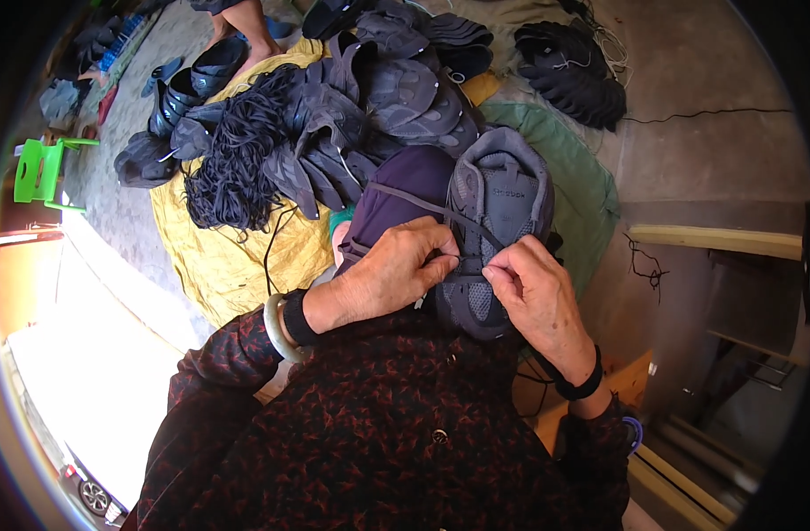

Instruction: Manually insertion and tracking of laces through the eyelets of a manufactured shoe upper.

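A dark grey shoe (508,190) lies on my lap with its opening away from me and its toe towards me. A flat dark shoelace (414,198) runs across it from the left, over a knee in purple cloth (409,168). My left hand (394,270) is closed in a pinch at the shoe's left eyelet edge, on the lace as far as I can see. Over the right eyelet edge, my right hand (536,296) pinches the lace between thumb and forefinger. The fingers partly hide the lacing.
Beyond my knees, a pile of dark shoe uppers (414,97) and a bundle of laces (232,159) lie on a yellow sheet (201,265). A green sheet (591,190) spreads at right, below stacked dark shoe parts (573,80). Another person's bare leg (253,31) and a green chair (38,173) are farther left.
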The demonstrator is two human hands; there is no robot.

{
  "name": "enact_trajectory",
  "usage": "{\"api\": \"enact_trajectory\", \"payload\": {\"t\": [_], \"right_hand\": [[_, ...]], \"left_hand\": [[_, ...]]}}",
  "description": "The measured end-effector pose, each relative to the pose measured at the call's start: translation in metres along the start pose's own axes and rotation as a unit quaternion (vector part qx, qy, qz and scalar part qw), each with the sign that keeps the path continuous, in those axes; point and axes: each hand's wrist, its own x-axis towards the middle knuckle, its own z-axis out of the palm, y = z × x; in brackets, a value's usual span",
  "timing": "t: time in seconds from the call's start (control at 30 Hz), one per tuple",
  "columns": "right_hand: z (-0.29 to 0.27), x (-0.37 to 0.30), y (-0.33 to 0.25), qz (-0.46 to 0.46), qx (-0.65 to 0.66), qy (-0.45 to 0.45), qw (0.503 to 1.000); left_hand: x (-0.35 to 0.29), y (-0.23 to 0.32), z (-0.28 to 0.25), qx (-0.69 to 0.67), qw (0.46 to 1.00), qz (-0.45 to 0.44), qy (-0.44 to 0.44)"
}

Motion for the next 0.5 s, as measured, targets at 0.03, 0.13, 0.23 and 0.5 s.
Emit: {"api": "enact_trajectory", "payload": {"t": [0.03, 0.13, 0.23, 0.5], "right_hand": [[0.0, 0.0, -0.001, 0.0, 0.0, -0.002, 1.0], [0.002, -0.002, -0.002, 0.028, 0.01, -0.004, 1.0], [0.004, -0.003, -0.001, 0.035, 0.024, 0.007, 0.999], [0.009, -0.007, 0.004, 0.019, 0.036, 0.038, 0.998]], "left_hand": [[-0.002, -0.002, 0.004, -0.011, 1.0, -0.024, 0.005], [-0.004, -0.01, 0.014, -0.06, 0.998, -0.014, 0.01], [-0.005, -0.007, 0.015, -0.124, 0.988, -0.094, -0.018], [-0.006, -0.008, 0.02, -0.136, 0.989, -0.065, 0.004]]}}
